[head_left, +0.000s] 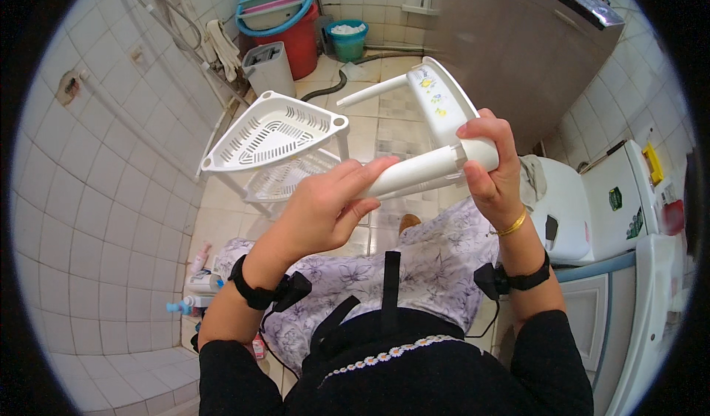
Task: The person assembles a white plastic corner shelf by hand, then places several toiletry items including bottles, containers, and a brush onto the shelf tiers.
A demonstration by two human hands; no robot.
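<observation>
I hold a small white plastic stool (438, 105) up in front of me, tipped on its side, its seat decorated with small flowers. My left hand (325, 205) wraps around one white leg (414, 173) of the stool near its lower end. My right hand (492, 164) grips the same leg where it meets the seat. Another leg (373, 90) sticks out to the left, free. Below and left stands a white triangular corner shelf (274, 131) with slotted trays.
A white toilet (569, 201) is at my right, a white cabinet (636, 298) beside it. At the back stand a red bucket (299, 42) with a blue tub (270, 2), a grey bin (268, 67), a teal pail (347, 39). Bottles (200, 283) sit by the left wall.
</observation>
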